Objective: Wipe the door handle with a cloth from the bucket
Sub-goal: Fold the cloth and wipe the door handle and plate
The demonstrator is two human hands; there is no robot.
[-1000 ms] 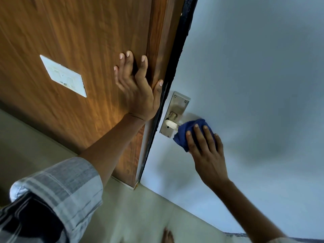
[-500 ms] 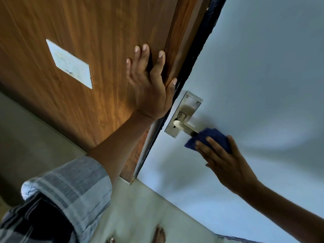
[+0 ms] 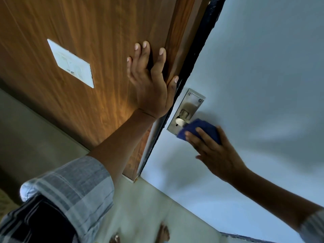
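Two hands: left [image 3: 150, 88] on wood, right [image 3: 217, 155] clutching one cloth [image 3: 199, 128].

Two hands: left hand [image 3: 150, 88], right hand [image 3: 217, 153]. One blue cloth [image 3: 201, 128]. One door handle [image 3: 182, 120], on one metal backplate [image 3: 191, 104] with two screws visible at its top. One pale door [image 3: 263, 85]. One wooden panel [image 3: 87, 32], bearing one white switch plate [image 3: 71, 64]. Two bare feet at the bottom edge, left foot [image 3: 114, 240] and right foot [image 3: 164, 232]. Two striped sleeves, left sleeve [image 3: 70, 195] and right sleeve [image 3: 313, 223].
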